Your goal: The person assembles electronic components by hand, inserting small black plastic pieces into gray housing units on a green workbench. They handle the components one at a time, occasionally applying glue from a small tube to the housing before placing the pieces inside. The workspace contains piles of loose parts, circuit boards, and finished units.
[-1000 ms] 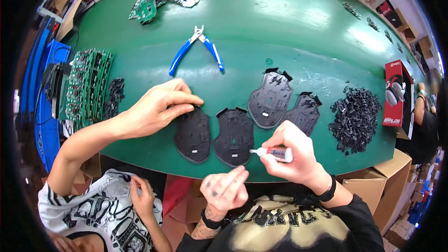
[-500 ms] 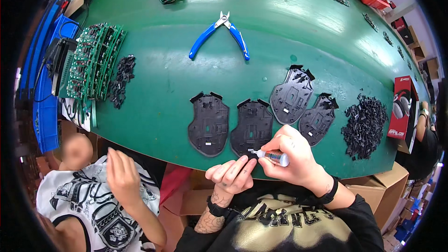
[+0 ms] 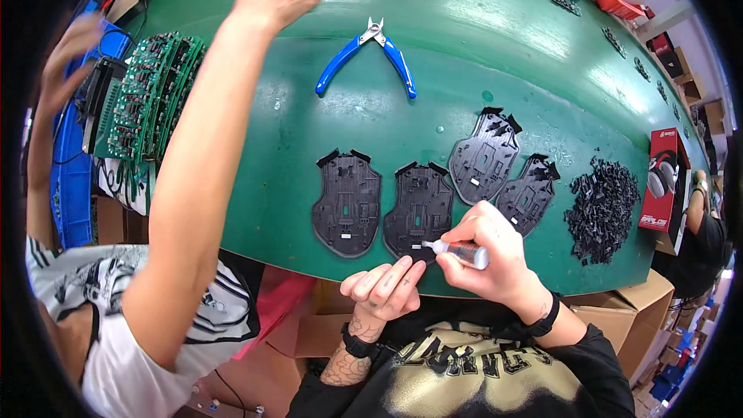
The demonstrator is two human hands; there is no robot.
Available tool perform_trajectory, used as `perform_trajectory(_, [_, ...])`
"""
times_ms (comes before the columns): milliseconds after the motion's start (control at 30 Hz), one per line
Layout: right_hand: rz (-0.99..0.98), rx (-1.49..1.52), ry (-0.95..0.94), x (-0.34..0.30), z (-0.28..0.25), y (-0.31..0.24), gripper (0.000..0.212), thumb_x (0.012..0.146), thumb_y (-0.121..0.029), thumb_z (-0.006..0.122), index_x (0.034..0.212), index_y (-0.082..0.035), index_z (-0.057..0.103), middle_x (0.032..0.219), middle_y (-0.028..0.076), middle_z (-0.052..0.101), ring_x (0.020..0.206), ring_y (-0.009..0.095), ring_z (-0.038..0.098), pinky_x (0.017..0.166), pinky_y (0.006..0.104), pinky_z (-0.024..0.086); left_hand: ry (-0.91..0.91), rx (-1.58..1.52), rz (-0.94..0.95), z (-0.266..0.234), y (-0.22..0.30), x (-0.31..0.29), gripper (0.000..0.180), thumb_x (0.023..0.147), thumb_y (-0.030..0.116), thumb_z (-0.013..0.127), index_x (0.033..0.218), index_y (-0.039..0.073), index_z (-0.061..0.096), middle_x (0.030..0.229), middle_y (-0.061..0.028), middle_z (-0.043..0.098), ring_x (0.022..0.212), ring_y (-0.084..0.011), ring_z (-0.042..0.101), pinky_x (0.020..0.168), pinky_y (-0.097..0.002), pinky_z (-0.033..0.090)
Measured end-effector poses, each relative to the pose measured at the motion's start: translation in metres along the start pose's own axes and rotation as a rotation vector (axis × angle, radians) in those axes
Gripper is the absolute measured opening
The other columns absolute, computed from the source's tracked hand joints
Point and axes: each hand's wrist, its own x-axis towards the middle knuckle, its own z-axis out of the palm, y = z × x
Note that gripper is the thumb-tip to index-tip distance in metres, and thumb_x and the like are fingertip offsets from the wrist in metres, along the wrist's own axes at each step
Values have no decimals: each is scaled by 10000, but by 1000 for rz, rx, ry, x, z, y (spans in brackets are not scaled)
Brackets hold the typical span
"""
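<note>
My right hand (image 3: 495,259) grips a small white squeeze bottle (image 3: 467,253) with a dark label. Its nozzle points left, at the lower edge of a black mouse-shaped plastic shell (image 3: 419,200). Just below that edge is my left hand (image 3: 383,291), fingers curled together with the tips up by the nozzle; whatever they pinch, if anything, is hidden. To the left lies a similar black shell (image 3: 346,203). Two more, an upper shell (image 3: 484,156) and a tilted shell (image 3: 529,195), lie beyond my right hand, touching or nearly touching.
Blue-handled nippers (image 3: 397,66) lie open beyond the shells. A heap of small black pieces (image 3: 602,213) and a red box (image 3: 662,178) are at right. At left, a co-worker's arm (image 3: 205,139) stretches across the table beside stacked green circuit boards (image 3: 147,97).
The co-worker's arm has swung up over the table toward the far boards, covering some of them. My bottle and right hand have shifted slightly right; my left hand stays put.
</note>
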Motion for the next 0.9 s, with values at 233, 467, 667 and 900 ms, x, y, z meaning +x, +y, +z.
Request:
perform_trajectory(233, [105, 129, 7, 21, 0, -15, 232, 719, -100, 774, 891, -43, 629, 779, 81, 593, 690, 238, 574, 620, 320, 467, 189, 186, -223, -3, -30, -20, 425, 995, 395, 284, 1086, 65, 536, 1215, -120, 514, 1201, -322, 431, 1117, -557, 220])
perform_trajectory(467, [20, 74, -183, 43, 31, -27, 248, 744, -165, 761, 908, -44, 620, 764, 70, 611, 755, 258, 552, 677, 366, 462, 78, 149, -211, -8, -35, -31, 516, 999, 533, 225, 1097, 241, 640, 1235, -63, 529, 1256, -292, 386, 1156, -528, 115])
perform_trajectory(667, [-59, 16, -183, 45, 45, -26, 252, 730, -164, 762, 907, -49, 624, 760, 60, 599, 755, 254, 545, 670, 370, 456, 144, 116, -222, -1, -36, -32, 477, 991, 495, 240, 1070, 197, 604, 1223, -55, 530, 1236, -285, 390, 1158, -535, 112])
perform_trajectory(900, [-55, 18, -211, 46, 50, -23, 258, 717, -165, 766, 905, -55, 629, 764, 53, 590, 753, 256, 543, 677, 371, 457, 117, 149, -259, -1, -32, -28, 490, 990, 493, 231, 1070, 176, 597, 1217, -55, 515, 1238, -284, 380, 1157, -540, 114])
